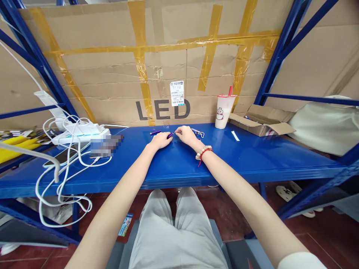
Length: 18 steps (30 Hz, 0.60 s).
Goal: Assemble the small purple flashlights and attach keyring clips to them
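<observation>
Both my hands rest on a blue metal shelf (pixel 168 164), far out in front of me. My left hand (pixel 160 141) is closed around a small purple pen-like piece (pixel 170 135) whose tip shows at my fingers. A second purple piece (pixel 155 132) lies just behind that hand. My right hand (pixel 185 135) has its fingers pinched together next to the purple tip; what they hold is too small to see. A beaded and red string bracelet (pixel 203 152) sits on my right wrist. A small metal clip (pixel 198 132) lies right of that hand.
A white power strip (pixel 81 133) with tangled white cables (pixel 64 179) and a phone (pixel 66 157) sit at the left. A drink cup with a red straw (pixel 223 111), a paper strip (pixel 235 135) and an open cardboard box (pixel 262 120) stand at the right. Taped cardboard marked LED (pixel 162 67) backs the shelf.
</observation>
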Tool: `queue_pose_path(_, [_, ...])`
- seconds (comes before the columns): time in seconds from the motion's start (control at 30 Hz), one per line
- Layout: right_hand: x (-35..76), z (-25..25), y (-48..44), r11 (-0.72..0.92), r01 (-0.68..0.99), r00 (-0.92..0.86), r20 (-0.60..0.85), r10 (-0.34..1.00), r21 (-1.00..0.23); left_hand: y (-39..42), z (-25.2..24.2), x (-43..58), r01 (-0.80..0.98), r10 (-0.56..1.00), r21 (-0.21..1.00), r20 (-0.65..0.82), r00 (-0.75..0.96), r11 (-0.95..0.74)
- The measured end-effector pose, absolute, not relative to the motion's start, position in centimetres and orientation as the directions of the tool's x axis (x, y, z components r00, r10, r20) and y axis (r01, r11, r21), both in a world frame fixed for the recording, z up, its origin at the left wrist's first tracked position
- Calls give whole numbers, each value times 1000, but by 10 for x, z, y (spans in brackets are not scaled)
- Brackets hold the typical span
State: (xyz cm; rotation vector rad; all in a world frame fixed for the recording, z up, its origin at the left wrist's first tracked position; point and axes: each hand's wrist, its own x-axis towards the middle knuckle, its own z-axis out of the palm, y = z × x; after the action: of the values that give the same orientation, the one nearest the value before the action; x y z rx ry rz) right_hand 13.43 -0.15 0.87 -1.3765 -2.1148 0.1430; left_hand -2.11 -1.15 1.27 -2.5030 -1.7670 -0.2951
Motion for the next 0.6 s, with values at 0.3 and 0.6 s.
queue_pose_path(0.3, [135, 6, 6, 459, 780, -236, 481, 845, -424, -9, 11, -22, 939, 924, 43, 195, 328, -342])
queue_pose_path(0.6, [137, 3, 6, 473, 786, -254, 491, 834, -397, -10, 10, -22, 934, 920, 66, 213, 330, -350])
